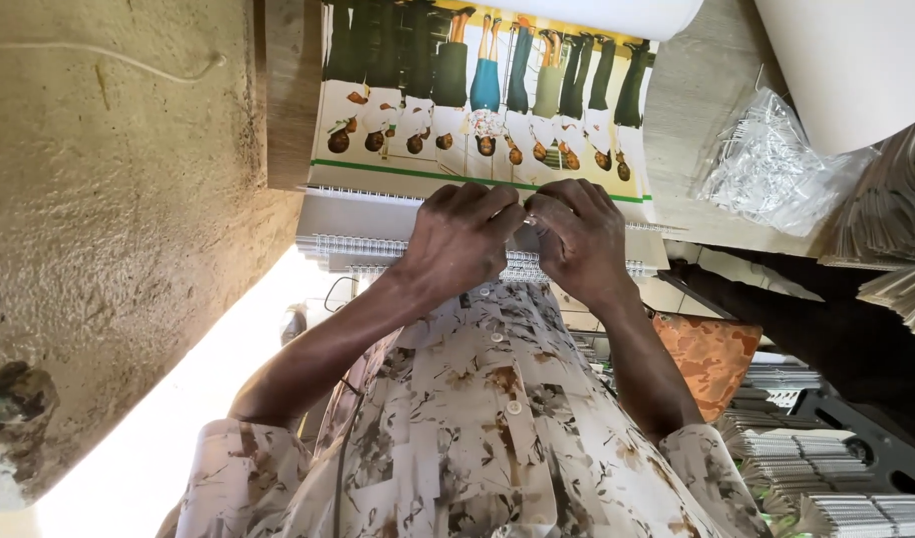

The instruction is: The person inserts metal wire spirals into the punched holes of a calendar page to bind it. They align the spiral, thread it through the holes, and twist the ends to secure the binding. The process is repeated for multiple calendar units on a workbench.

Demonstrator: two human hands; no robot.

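my left hand (pixel 460 236) and right hand (pixel 580 236) meet on the wire binding (pixel 378 246) — fingertips pinched on it. printed sheet (pixel 477 100) just beyond.

Calendar sheet (pixel 477 100) cut off at top edge, wire binding (pixel 522 261) partly behind fingers (pixel 507 214)

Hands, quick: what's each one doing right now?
Left hand: closed, pinching the wire binding.
Right hand: closed, pinching the same binding.
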